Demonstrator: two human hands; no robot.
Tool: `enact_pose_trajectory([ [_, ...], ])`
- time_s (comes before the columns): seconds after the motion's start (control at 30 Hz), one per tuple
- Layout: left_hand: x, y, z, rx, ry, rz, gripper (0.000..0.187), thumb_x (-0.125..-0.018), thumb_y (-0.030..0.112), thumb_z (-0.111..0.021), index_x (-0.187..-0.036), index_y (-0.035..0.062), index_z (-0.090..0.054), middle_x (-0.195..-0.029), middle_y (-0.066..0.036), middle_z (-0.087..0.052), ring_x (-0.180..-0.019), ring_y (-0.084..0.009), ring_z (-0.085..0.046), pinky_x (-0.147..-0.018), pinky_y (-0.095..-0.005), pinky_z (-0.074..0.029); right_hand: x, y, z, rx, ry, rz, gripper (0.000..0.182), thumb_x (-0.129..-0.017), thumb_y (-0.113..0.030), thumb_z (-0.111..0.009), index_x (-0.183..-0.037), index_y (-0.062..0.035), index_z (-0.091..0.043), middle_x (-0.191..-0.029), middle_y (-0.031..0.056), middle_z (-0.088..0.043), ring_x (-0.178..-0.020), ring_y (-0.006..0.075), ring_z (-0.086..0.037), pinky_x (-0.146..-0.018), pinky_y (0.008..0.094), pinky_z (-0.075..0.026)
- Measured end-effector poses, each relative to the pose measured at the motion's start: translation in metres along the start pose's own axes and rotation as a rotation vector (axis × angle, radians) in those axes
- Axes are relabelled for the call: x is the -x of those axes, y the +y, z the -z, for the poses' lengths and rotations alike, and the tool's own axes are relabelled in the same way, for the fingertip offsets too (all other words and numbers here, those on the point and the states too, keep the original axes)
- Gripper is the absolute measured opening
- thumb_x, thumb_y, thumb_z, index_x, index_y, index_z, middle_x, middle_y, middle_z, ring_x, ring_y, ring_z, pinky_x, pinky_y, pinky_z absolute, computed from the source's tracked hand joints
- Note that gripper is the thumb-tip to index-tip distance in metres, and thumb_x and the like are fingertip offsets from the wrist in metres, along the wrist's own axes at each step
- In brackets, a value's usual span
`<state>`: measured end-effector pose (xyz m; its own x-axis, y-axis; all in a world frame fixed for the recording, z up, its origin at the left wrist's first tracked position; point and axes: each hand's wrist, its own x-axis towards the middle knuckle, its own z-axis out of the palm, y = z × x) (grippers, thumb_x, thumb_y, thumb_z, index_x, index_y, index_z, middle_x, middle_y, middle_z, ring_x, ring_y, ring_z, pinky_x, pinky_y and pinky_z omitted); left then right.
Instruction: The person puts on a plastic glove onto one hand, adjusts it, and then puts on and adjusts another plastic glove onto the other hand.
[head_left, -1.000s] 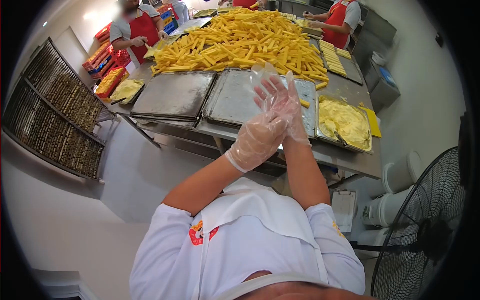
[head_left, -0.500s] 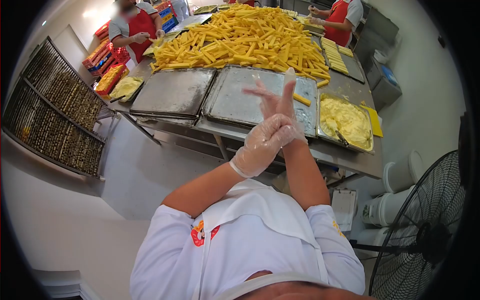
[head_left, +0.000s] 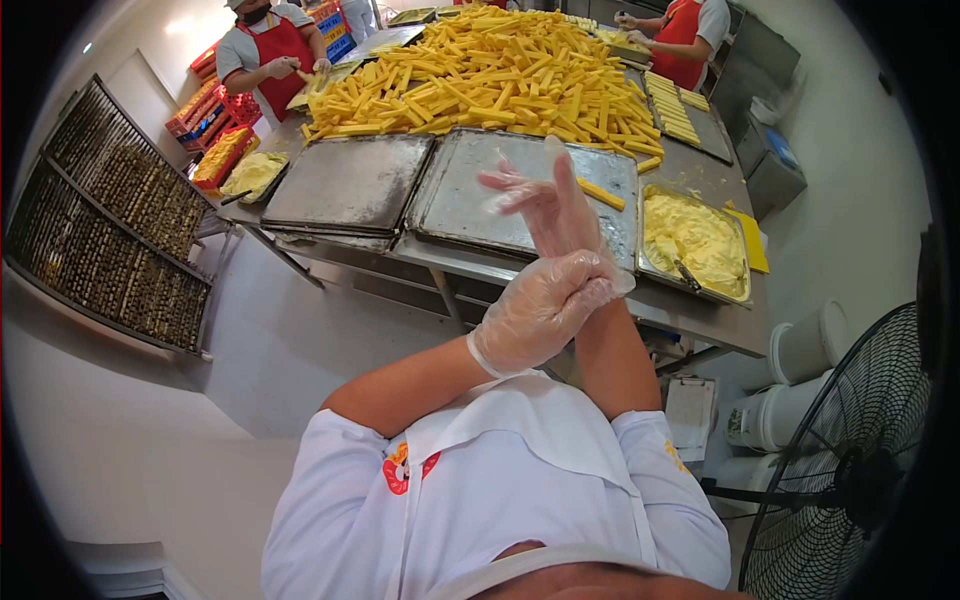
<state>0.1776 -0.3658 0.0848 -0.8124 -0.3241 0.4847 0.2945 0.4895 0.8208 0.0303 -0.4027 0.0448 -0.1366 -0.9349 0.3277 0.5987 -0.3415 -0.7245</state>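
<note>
My right hand (head_left: pixel 548 198) is raised in front of me with its fingers spread inside a thin clear plastic glove (head_left: pixel 520 183) that sits loosely on it. My left hand (head_left: pixel 540 305), gloved too, is closed around the glove's cuff at my right wrist. Behind both hands on the steel table (head_left: pixel 690 318) lie two empty metal trays (head_left: pixel 350 185) (head_left: pixel 465 200), one with a single yellow stick (head_left: pixel 601 193) on it. A big pile of yellow sticks (head_left: pixel 490 75) covers the table's far part.
A pan of yellow cream (head_left: pixel 695 238) sits at the table's right. Two people in red aprons (head_left: pixel 265 50) (head_left: pixel 690 30) work at the far end. A rack of filled trays (head_left: pixel 110 230) stands left; a fan (head_left: pixel 850 460), white buckets (head_left: pixel 790 400) and a clipboard (head_left: pixel 690 415) stand right.
My left hand has slid down from the right palm to the wrist, drawing the glove along. The right hand's fingers have turned and spread.
</note>
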Motion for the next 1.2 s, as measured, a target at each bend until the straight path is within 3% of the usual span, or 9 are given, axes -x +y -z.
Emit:
enact_pose_trajectory([
  [0.1, 0.0, 0.01, 0.002, 0.044, -0.069, 0.051, 0.013, -0.1, 0.01, -0.053, -0.105, 0.0006, -0.06, -0.089, -0.007, -0.06, -0.079, -0.0156, -0.053, -0.075, -0.0285, -0.045, -0.002, -0.007, -0.01, -0.702, 0.088, -0.309, 0.089, -0.092, -0.077, -0.029, -0.153, -0.0119, -0.029, -0.138, 0.0187, -0.054, -0.108, 0.0287, -0.066, -0.102, 0.043, -0.044],
  [0.23, 0.004, 0.008, 0.0, 0.011, -0.028, -0.013, 0.013, -0.1, 0.011, -0.052, -0.105, 0.0012, -0.059, -0.089, -0.008, -0.059, -0.081, -0.0164, -0.055, -0.076, -0.0297, -0.045, -0.001, -0.008, -0.011, -0.297, -0.444, -0.155, 0.096, -0.091, -0.08, -0.02, -0.146, -0.005, -0.044, -0.147, 0.0206, -0.045, -0.13, 0.0271, -0.049, -0.114, 0.0434, -0.028],
  [0.33, 0.005, 0.006, -0.001, 0.036, -0.051, 0.012, 0.013, -0.1, 0.011, -0.052, -0.105, 0.0013, -0.059, -0.088, -0.008, -0.059, -0.081, -0.0177, -0.055, -0.076, -0.0307, -0.046, 0.002, -0.02, -0.026, -0.96, -0.06, -0.388, 0.106, -0.085, -0.086, -0.017, -0.151, -0.0052, -0.031, -0.152, 0.0225, -0.038, -0.139, 0.029, -0.04, -0.114, 0.046, -0.028],
  [0.5, 0.006, 0.01, -0.002, 0.049, -0.043, -0.028, 0.011, -0.099, 0.011, -0.054, -0.101, 0.0012, -0.058, -0.084, -0.009, -0.058, -0.077, -0.0203, -0.054, -0.073, -0.0325, -0.045, 0.01, -0.001, -0.041, -0.063, -0.169, -0.034, 0.109, -0.083, -0.088, -0.017, -0.147, -0.0025, -0.039, -0.148, 0.026, -0.041, -0.139, 0.0326, -0.039, -0.114, 0.0457, -0.028],
  [0.6, 0.005, 0.014, 0.0, 0.003, -0.064, -0.02, 0.016, -0.099, 0.015, -0.051, -0.103, 0.0018, -0.059, -0.084, -0.014, -0.062, -0.08, -0.032, -0.061, -0.074, -0.0389, -0.048, 0.013, 0.001, -0.037, -0.574, -0.166, -0.282, 0.109, -0.083, -0.087, -0.021, -0.138, 0.001, -0.053, -0.147, 0.025, -0.044, -0.14, 0.0327, -0.038, -0.116, 0.0452, -0.024],
  [0.7, 0.006, 0.011, -0.001, -0.068, -0.032, -0.089, 0.008, -0.098, 0.008, -0.054, -0.099, 0.0013, -0.057, -0.082, -0.011, -0.058, -0.074, -0.0256, -0.057, -0.069, -0.0354, -0.046, 0.011, -0.008, -0.021, -0.523, -0.132, -0.334, 0.109, -0.08, -0.09, -0.025, -0.146, -0.0035, -0.04, -0.149, 0.0214, -0.042, -0.139, 0.036, -0.039, -0.115, 0.0465, -0.027],
  [0.8, 0.006, 0.004, -0.004, -0.064, -0.081, -0.08, 0.007, -0.097, 0.007, -0.053, -0.099, 0.0018, -0.057, -0.083, -0.012, -0.059, -0.075, -0.0278, -0.058, -0.07, -0.0367, -0.047, 0.003, -0.018, -0.021, -1.158, 0.115, -0.303, 0.114, -0.078, -0.091, -0.026, -0.156, -0.0097, -0.02, -0.149, 0.0212, -0.043, -0.137, 0.0391, -0.042, -0.112, 0.0482, -0.034],
  [1.0, 0.004, 0.012, -0.009, 0.001, -0.093, -0.079, 0.007, -0.097, 0.007, -0.053, -0.1, 0.0023, -0.058, -0.084, -0.012, -0.06, -0.077, -0.0283, -0.058, -0.071, -0.0367, -0.047, 0.014, -0.012, -0.049, -0.619, -0.302, -0.003, 0.111, -0.082, -0.087, -0.025, -0.145, 0.0024, -0.042, -0.15, 0.0222, -0.039, -0.137, 0.033, -0.042, -0.119, 0.046, -0.025],
  [1.2, 0.006, 0.004, -0.011, 0.027, -0.094, -0.034, 0.012, -0.098, 0.011, -0.052, -0.101, 0.0015, -0.057, -0.083, -0.014, -0.06, -0.078, -0.0317, -0.06, -0.073, -0.0376, -0.049, 0.012, -0.019, -0.049, -0.351, -0.187, -0.091, 0.103, -0.085, -0.084, -0.026, -0.154, -0.0079, -0.027, -0.155, 0.0208, -0.033, -0.134, 0.031, -0.046, -0.111, 0.0423, -0.038],
])
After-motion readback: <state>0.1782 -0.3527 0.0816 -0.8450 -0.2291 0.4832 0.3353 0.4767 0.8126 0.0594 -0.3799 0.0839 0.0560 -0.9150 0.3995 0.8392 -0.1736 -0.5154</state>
